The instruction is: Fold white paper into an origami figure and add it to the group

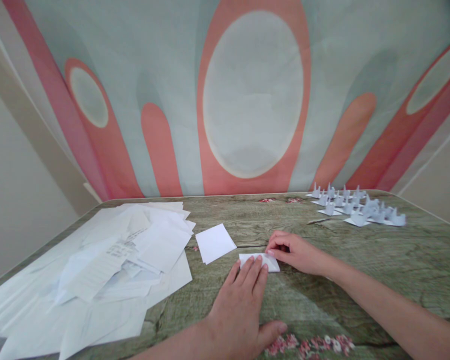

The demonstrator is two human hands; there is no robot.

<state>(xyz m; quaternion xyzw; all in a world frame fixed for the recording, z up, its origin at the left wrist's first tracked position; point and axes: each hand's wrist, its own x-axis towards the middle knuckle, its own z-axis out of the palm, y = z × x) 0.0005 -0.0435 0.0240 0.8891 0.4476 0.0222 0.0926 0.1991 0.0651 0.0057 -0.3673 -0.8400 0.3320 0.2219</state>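
A folded piece of white paper (273,266) lies on the wood-patterned table in front of me. My left hand (242,305) rests palm down with its fingers stretched over the paper, pressing it flat. At the paper's upper right edge, my right hand (294,252) has its thumb and fingers pinched together on the paper. Fingers cover part of the folds. Just to the left and farther back, a small stack of square white paper (215,243) sits on the table.
A large, untidy pile of white sheets (165,240), some printed, covers the table's left side. Several white folded paper cranes (359,218) stand in rows at the back right. Behind the table (408,270) hangs a backdrop (180,90) with coral shapes.
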